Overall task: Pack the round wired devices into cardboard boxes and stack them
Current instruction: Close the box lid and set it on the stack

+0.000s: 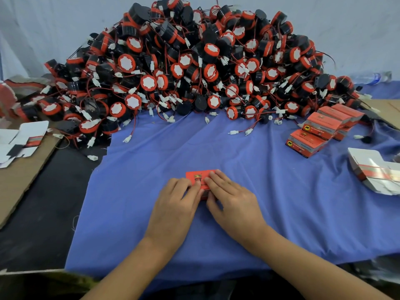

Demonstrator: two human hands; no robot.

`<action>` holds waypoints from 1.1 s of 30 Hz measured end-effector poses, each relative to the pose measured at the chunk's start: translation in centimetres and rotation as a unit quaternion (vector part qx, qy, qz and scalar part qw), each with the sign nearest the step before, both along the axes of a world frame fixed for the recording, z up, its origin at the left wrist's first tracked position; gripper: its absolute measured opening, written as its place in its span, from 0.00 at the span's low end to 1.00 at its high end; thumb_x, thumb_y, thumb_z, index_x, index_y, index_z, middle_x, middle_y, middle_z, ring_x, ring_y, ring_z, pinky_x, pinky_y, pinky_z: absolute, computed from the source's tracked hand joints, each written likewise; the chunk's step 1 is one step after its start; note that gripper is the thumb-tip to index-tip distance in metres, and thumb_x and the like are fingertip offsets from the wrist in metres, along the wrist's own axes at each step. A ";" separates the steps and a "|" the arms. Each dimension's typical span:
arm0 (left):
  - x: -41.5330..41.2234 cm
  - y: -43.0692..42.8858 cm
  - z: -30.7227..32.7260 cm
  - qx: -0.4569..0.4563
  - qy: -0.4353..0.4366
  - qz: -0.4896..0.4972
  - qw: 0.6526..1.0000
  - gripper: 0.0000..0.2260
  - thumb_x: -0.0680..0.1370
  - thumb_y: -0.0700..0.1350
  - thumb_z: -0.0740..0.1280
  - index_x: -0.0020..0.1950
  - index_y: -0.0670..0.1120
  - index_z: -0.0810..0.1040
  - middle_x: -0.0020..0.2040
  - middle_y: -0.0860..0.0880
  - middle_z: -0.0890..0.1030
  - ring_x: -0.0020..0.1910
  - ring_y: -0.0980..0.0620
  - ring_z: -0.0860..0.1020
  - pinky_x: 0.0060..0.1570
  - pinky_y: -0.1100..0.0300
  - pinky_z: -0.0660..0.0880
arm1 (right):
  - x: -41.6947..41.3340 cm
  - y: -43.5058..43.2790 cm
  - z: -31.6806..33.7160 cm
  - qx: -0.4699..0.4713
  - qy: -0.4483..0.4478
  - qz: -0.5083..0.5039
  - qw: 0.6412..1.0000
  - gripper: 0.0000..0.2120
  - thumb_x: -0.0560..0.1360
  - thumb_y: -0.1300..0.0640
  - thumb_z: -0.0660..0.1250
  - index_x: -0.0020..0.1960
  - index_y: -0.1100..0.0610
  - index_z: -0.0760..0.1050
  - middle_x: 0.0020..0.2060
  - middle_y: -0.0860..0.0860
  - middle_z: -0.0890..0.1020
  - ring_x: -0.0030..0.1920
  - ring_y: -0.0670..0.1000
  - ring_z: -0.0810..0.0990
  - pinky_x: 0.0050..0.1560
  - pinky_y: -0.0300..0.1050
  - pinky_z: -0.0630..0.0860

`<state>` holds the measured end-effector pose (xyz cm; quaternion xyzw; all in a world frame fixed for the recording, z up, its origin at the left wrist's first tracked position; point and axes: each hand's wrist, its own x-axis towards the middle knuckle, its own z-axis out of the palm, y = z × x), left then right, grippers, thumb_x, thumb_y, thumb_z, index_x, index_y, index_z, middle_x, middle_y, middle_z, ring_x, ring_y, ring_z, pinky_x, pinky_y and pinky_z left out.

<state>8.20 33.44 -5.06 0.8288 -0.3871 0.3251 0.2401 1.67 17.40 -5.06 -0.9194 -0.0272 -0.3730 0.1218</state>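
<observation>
A flat red cardboard box [197, 178] lies on wrinkled blue cloth [259, 191]. The left hand [174, 199] and right hand [230, 198] hold it, bent fingers [213, 176] over its lid, thumbs seemingly pinching its blurred near edge. Round black-and-red wired devices [194, 61] are heaped behind.

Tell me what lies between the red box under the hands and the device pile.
Head view: from the red box to the pile lies bare blue cloth; only a few white connectors on red wires trail out at the pile's edge.
</observation>
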 end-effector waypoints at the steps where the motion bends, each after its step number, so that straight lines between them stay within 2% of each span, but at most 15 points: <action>1: 0.0 0.0 0.0 0.019 -0.006 0.004 1.000 0.05 0.81 0.41 0.69 0.53 0.42 0.83 0.45 0.46 0.78 0.43 0.44 0.76 0.41 0.47 0.78 | -0.1 -0.1 0.0 -0.016 0.004 -0.001 1.000 0.17 0.72 0.64 0.76 0.61 0.61 0.84 0.61 0.54 0.85 0.65 0.54 0.82 0.57 0.50 0.83; 2: 0.0 0.0 0.0 0.041 -0.010 0.012 0.999 0.03 0.79 0.39 0.72 0.53 0.42 0.83 0.45 0.47 0.77 0.42 0.44 0.76 0.39 0.47 0.77 | -0.3 -0.2 0.0 -0.031 0.014 0.000 0.999 0.18 0.72 0.65 0.76 0.62 0.62 0.84 0.62 0.55 0.84 0.66 0.54 0.81 0.57 0.50 0.83; 4: -0.2 0.0 0.0 0.074 -0.018 0.025 0.997 0.07 0.76 0.37 0.75 0.53 0.44 0.82 0.44 0.47 0.75 0.41 0.45 0.74 0.38 0.48 0.74 | -0.9 -0.3 0.0 -0.053 0.050 0.003 0.997 0.23 0.71 0.66 0.75 0.67 0.63 0.80 0.67 0.57 0.81 0.69 0.56 0.79 0.60 0.51 0.82; 7: -0.4 0.1 0.1 0.076 -0.033 0.015 0.996 0.11 0.76 0.39 0.70 0.57 0.44 0.82 0.43 0.48 0.73 0.41 0.45 0.72 0.38 0.50 0.71 | -1.8 -0.1 0.0 -0.061 0.114 0.002 0.992 0.31 0.73 0.64 0.73 0.75 0.63 0.71 0.75 0.57 0.72 0.76 0.56 0.70 0.71 0.52 0.75; 9: -0.5 0.1 0.3 0.071 -0.034 -0.003 0.997 0.13 0.77 0.40 0.66 0.60 0.46 0.81 0.43 0.49 0.73 0.41 0.46 0.72 0.39 0.50 0.71 | -2.2 0.2 -0.2 -0.027 0.146 0.022 0.989 0.34 0.75 0.64 0.69 0.79 0.62 0.64 0.79 0.56 0.63 0.80 0.54 0.62 0.77 0.48 0.65; 12: -0.6 0.2 0.2 0.059 -0.006 -0.016 0.998 0.11 0.76 0.40 0.68 0.57 0.47 0.82 0.43 0.49 0.72 0.41 0.46 0.72 0.39 0.50 0.72 | -2.6 0.4 -0.2 0.079 0.164 0.038 0.983 0.36 0.75 0.69 0.65 0.81 0.61 0.58 0.82 0.53 0.57 0.82 0.50 0.55 0.80 0.39 0.53; 15: -0.4 0.1 0.0 0.042 0.031 -0.019 0.998 0.10 0.77 0.40 0.70 0.57 0.48 0.83 0.43 0.49 0.71 0.41 0.46 0.72 0.39 0.49 0.74 | -2.7 0.5 0.0 0.111 0.139 0.015 0.984 0.34 0.72 0.72 0.68 0.77 0.63 0.68 0.78 0.56 0.67 0.78 0.53 0.67 0.77 0.37 0.58; 17: -0.4 0.0 -0.1 0.029 0.047 -0.023 0.998 0.11 0.77 0.41 0.70 0.59 0.49 0.82 0.44 0.51 0.71 0.42 0.47 0.72 0.40 0.49 0.75 | -2.6 0.5 0.1 0.090 0.118 0.006 0.989 0.33 0.67 0.73 0.70 0.72 0.64 0.74 0.73 0.59 0.74 0.71 0.58 0.76 0.74 0.43 0.67; 19: -0.5 0.0 0.0 0.015 0.060 -0.028 0.998 0.11 0.78 0.41 0.70 0.60 0.50 0.81 0.44 0.52 0.69 0.42 0.48 0.71 0.40 0.50 0.75 | -2.5 0.3 0.1 0.074 0.109 0.008 0.991 0.33 0.65 0.74 0.72 0.70 0.64 0.77 0.70 0.59 0.77 0.66 0.59 0.80 0.69 0.49 0.74; 21: -0.4 0.1 0.1 0.001 0.067 -0.033 0.997 0.09 0.79 0.42 0.69 0.59 0.49 0.82 0.44 0.52 0.69 0.43 0.48 0.72 0.39 0.49 0.76 | -2.5 0.3 0.0 0.072 0.117 0.011 0.990 0.33 0.66 0.73 0.72 0.71 0.63 0.76 0.70 0.58 0.77 0.65 0.58 0.80 0.65 0.49 0.78; 25: -0.5 0.2 0.3 -0.025 0.104 -0.041 0.993 0.09 0.83 0.47 0.64 0.57 0.48 0.83 0.44 0.51 0.71 0.43 0.48 0.74 0.41 0.49 0.77 | -2.7 0.2 -0.3 0.131 0.128 0.032 0.983 0.31 0.72 0.72 0.67 0.75 0.59 0.73 0.76 0.56 0.71 0.71 0.53 0.75 0.65 0.46 0.77; 28: -0.5 0.4 0.5 -0.047 0.134 -0.045 0.989 0.07 0.83 0.47 0.67 0.56 0.48 0.84 0.45 0.52 0.72 0.43 0.50 0.75 0.43 0.50 0.77 | -2.8 -0.1 -0.2 0.176 0.141 0.020 0.974 0.32 0.74 0.69 0.65 0.76 0.51 0.70 0.73 0.52 0.68 0.60 0.44 0.76 0.54 0.44 0.80; 29: -0.4 0.4 0.5 -0.063 0.149 -0.052 0.985 0.06 0.83 0.45 0.69 0.56 0.47 0.84 0.47 0.53 0.73 0.45 0.52 0.76 0.46 0.53 0.77 | -2.7 -0.2 -0.2 0.198 0.150 0.018 0.968 0.33 0.75 0.67 0.64 0.77 0.49 0.67 0.70 0.49 0.70 0.57 0.44 0.77 0.53 0.45 0.80; 31: -0.3 0.3 0.7 -0.115 0.191 -0.061 0.973 0.06 0.80 0.43 0.72 0.56 0.47 0.83 0.54 0.54 0.73 0.49 0.58 0.76 0.53 0.63 0.75 | -2.7 -0.2 -0.2 0.254 0.162 0.012 0.953 0.34 0.76 0.66 0.65 0.79 0.49 0.64 0.64 0.45 0.73 0.56 0.45 0.77 0.58 0.44 0.78; 33: -0.1 0.0 0.8 -0.208 0.272 -0.044 0.939 0.12 0.76 0.40 0.76 0.57 0.47 0.79 0.58 0.53 0.71 0.53 0.59 0.78 0.54 0.70 0.75 | -2.5 -0.5 -0.2 0.294 0.151 -0.021 0.943 0.31 0.76 0.66 0.66 0.77 0.53 0.68 0.62 0.45 0.76 0.57 0.44 0.78 0.61 0.41 0.76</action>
